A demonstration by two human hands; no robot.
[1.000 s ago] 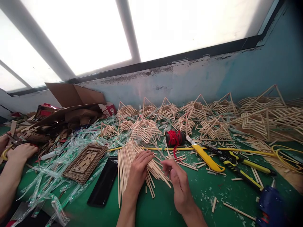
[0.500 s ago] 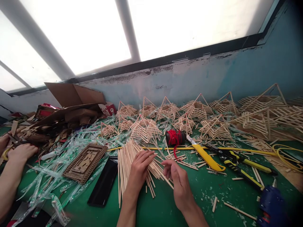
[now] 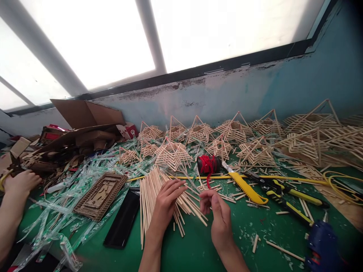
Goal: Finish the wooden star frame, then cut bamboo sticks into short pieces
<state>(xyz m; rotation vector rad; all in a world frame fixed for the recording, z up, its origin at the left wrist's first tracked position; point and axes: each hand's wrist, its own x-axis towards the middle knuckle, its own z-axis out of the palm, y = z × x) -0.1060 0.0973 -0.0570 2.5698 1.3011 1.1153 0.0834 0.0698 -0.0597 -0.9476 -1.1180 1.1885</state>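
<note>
My left hand (image 3: 166,202) rests on a fanned pile of thin wooden sticks (image 3: 146,206), its fingers stretched out over them. To the right of the pile, my right hand (image 3: 219,217) hovers with loosely bent fingers, the thumb apart and nothing seen in it. The stick ends lie just left of that hand. Left of the pile are a black tray (image 3: 121,221) and a brown corrugated-cardboard frame (image 3: 100,196). A black spool with red thread (image 3: 209,164) stands beyond my hands.
Several star-shaped stick frames (image 3: 172,153) line the wall. At right lie a yellow utility knife (image 3: 248,187), pliers (image 3: 289,206) and a blue glue gun (image 3: 323,241). Plastic wrappers (image 3: 53,215) and cardboard scraps cover the left, where another person's hand (image 3: 24,181) is at work.
My right hand has drawn slightly right, away from the stick ends. My left hand stays on the pile. The other person's hand at the left has shifted slightly.
</note>
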